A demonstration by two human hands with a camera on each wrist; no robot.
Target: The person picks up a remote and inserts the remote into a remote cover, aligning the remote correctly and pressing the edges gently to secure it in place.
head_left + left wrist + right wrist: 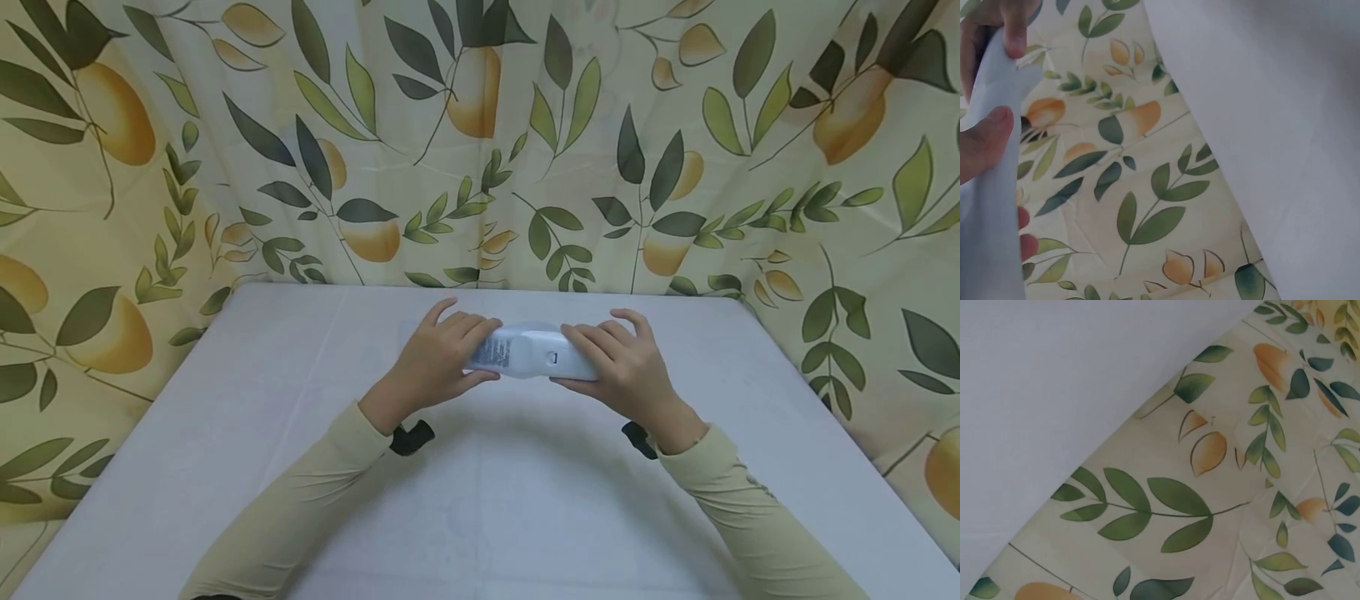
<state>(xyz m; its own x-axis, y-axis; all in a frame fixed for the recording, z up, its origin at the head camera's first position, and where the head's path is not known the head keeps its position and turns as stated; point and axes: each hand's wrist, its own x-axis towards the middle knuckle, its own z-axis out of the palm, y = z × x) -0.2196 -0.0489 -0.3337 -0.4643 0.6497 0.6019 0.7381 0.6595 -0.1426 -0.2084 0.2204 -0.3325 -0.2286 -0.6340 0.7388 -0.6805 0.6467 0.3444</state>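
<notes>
A long white device [536,354] with a rounded, bulging middle is held level between both hands, over the far half of the table. Printed small text covers its left part, and a small dark port shows right of its middle. My left hand [442,350] grips the left end, thumb below and fingers over the top. On the other end, my right hand [626,362] holds on in the same way, index finger raised. In the left wrist view the pale body [991,212] runs along the left edge, with the left thumb [988,144] across it. The right wrist view shows neither hand.
A white-covered table [480,500] spreads beneath the arms. Behind it and along its sides hangs a curtain [480,208] printed with leaves and orange fruit. Black straps [412,437] show at the wrists.
</notes>
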